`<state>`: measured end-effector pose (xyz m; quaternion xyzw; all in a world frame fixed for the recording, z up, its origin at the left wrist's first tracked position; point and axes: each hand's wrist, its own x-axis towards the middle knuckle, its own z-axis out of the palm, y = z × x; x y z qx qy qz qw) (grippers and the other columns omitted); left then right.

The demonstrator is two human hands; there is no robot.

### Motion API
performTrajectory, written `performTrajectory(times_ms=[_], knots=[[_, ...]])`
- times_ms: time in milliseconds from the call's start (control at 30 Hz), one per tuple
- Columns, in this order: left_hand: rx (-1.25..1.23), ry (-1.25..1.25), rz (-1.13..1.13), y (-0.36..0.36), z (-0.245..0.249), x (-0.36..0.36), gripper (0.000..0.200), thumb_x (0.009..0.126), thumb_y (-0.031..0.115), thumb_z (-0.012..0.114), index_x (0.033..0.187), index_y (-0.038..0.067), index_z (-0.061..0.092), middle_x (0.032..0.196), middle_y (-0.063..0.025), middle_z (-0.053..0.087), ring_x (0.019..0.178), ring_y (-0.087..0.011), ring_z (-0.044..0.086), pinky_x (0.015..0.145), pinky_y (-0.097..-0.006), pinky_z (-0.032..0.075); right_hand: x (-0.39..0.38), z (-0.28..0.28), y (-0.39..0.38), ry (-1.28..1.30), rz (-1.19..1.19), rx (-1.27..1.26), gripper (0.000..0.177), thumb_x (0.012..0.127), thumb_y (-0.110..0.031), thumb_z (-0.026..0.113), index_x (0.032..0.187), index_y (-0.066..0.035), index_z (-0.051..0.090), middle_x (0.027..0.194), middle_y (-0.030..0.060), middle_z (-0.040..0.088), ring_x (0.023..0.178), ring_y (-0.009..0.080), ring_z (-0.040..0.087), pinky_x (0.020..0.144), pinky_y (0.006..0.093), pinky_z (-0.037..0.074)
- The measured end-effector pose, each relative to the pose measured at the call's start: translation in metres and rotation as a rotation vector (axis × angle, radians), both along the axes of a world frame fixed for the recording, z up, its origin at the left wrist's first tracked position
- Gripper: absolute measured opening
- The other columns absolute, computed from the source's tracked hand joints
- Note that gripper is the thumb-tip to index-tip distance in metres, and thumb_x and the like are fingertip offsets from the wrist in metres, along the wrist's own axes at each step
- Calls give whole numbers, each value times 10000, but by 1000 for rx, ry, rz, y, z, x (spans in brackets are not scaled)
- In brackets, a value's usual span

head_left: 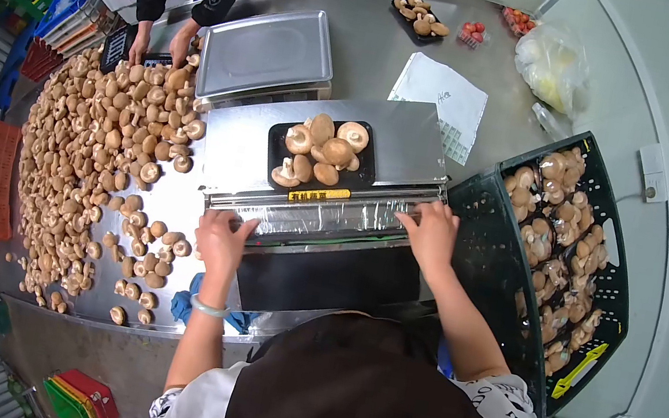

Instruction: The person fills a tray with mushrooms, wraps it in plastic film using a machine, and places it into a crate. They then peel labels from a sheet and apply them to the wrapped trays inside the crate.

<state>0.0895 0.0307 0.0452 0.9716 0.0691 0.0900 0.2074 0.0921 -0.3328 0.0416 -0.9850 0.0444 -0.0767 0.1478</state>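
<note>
A black tray of several shiitake mushrooms rests on the metal top of a wrapping machine. A yellow label lies at its front edge. Clear plastic film stretches across the machine's front, below the tray. My left hand is closed at the film's left end, and my right hand is closed at its right end. Both seem to pinch the film, though the fingertips are partly hidden. A dark panel lies between my forearms.
Loose shiitake mushrooms heap on the left. A scale stands behind the machine. At right, a dark green crate holds wrapped packs. Across the table, a co-worker's hands touch black trays. Paper and another mushroom tray lie farther back.
</note>
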Motion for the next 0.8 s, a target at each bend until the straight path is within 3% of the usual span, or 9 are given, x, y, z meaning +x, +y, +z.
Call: performTrajectory(times_ms=[167,233,300,467,533,600,667,733,800], knots=[[-466,365,-29,2,0,25,232,863,240,670,753,41,623,740,-80,613,708,-258,555,718,-327,427,20,-3,6,199,113,488,203,884,-228,631,803,-41,631,768,122,604,764,301,593,709,373,436],[-1077,532,-301,33,23,33,225,944,243,576,798,75,541,692,-19,567,665,-134,555,659,-306,444,18,19,-16,460,198,1145,212,949,-171,529,779,-46,551,651,59,547,606,185,509,605,295,388],[-1180,593,-336,47,74,38,199,949,241,568,825,90,529,701,-28,573,654,-167,581,647,-313,457,10,58,-31,491,241,1471,223,973,-207,525,810,-55,538,640,44,506,607,164,459,592,298,368],[-1750,249,-589,41,129,90,184,959,248,573,983,72,526,887,-193,676,824,-282,677,788,-350,541,60,109,-15,101,678,2134,222,992,-253,504,935,-39,526,841,167,616,813,233,554,773,353,423],[-1942,109,-429,11,137,118,126,993,197,506,999,73,517,1243,-274,569,1198,-336,549,1078,-445,399,94,129,18,-170,228,2030,160,1000,-184,474,965,-37,528,1044,229,644,1045,296,580,958,387,410],[-1668,-43,-483,-13,96,162,160,1002,223,492,951,73,470,1336,-272,509,1295,-358,459,1150,-458,296,144,98,34,-242,419,1673,157,1011,-148,433,985,-21,522,1176,195,635,1179,300,552,1056,387,369],[-1080,3,-311,-26,46,186,180,1016,206,453,935,46,466,1278,-195,591,1211,-252,529,1079,-372,350,179,52,48,-155,238,1135,208,1016,-201,441,1005,-5,509,1138,168,653,1104,287,595,968,390,434],[-647,69,-375,-32,-2,188,203,1015,215,447,968,18,439,985,-181,637,924,-318,600,848,-383,454,202,-13,49,-34,257,583,229,978,-228,489,1029,-6,477,971,262,629,917,423,608,768,491,463],[-561,119,-407,-39,-18,181,141,998,164,478,961,30,451,888,-175,598,812,-317,570,768,-384,461,192,-9,54,174,305,534,214,970,-214,490,1021,-6,478,934,269,626,904,454,591,761,505,456]])
